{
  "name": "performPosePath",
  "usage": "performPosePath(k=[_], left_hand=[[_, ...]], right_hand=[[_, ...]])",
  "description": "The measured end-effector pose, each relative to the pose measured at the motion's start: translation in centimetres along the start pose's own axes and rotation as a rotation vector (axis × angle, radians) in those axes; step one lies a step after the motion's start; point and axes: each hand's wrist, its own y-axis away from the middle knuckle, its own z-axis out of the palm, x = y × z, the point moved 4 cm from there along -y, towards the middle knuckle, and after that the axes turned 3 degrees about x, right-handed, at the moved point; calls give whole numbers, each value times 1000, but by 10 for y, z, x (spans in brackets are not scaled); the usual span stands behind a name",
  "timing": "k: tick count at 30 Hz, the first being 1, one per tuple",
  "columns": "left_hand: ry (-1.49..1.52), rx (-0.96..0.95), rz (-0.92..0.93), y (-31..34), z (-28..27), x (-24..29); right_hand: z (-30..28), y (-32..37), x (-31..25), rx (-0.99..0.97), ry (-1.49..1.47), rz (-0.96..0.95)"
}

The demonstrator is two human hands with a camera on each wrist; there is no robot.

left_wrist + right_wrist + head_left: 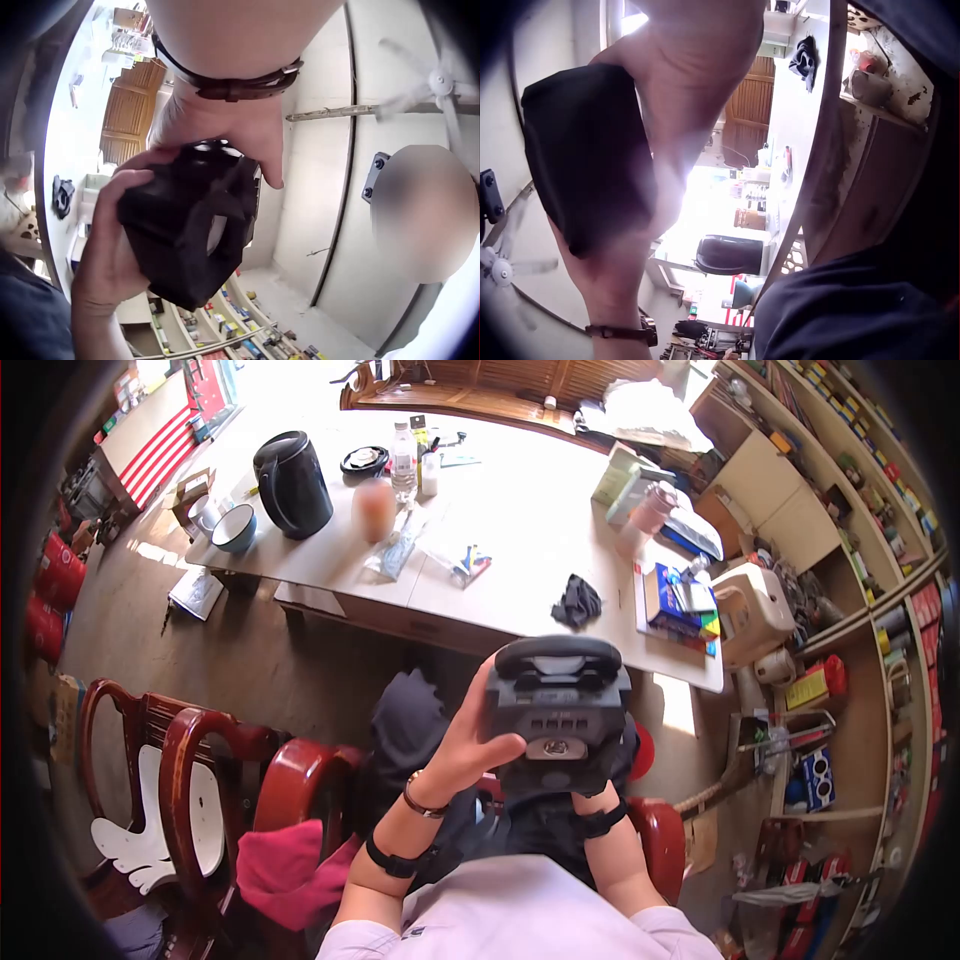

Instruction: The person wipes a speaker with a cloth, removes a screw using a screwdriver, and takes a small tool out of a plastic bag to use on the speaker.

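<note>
Both hands hold a black boxy device [558, 710] above the lap, in front of the table. A thick handle arches over its top; small buttons in a row and an oval badge mark its face. My left hand [470, 725] grips its left side with the thumb across the front. Most of my right hand [597, 797] is hidden under the device in the head view. In the left wrist view the right hand [112, 247] has its fingers bent around the casing [195, 225]. The right wrist view has the device's dark, plain side [589, 154] beside the palm.
A crumpled black cloth [577, 602] lies on the white table [520, 575] just beyond the device. Farther left stand a black jug [293, 485], a bowl [234, 528] and a water bottle [404, 460]. Boxes [680, 600] sit at the right edge. Red wooden chairs [300, 780] flank the lap.
</note>
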Motion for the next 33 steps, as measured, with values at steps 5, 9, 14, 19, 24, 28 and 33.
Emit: performPosePath(k=[5, 9, 14, 19, 24, 28, 33], left_hand=[[-54, -55, 49, 58, 32, 48], [3, 198, -13, 103, 54, 56], [39, 328, 33, 131, 43, 50], [-101, 391, 63, 146, 54, 41], [-152, 424, 35, 146, 60, 44], [-143, 440, 22, 152, 62, 43], [-294, 287, 200, 158, 74, 60]], right_hand=[[38, 69, 9, 1, 98, 84], [54, 96, 22, 16, 150, 178], [85, 131, 13, 43, 188, 181], [137, 131, -27, 52, 678, -179], [143, 138, -27, 59, 752, -192], [140, 143, -25, 126, 672, -160], [155, 150, -33, 164, 479, -90]])
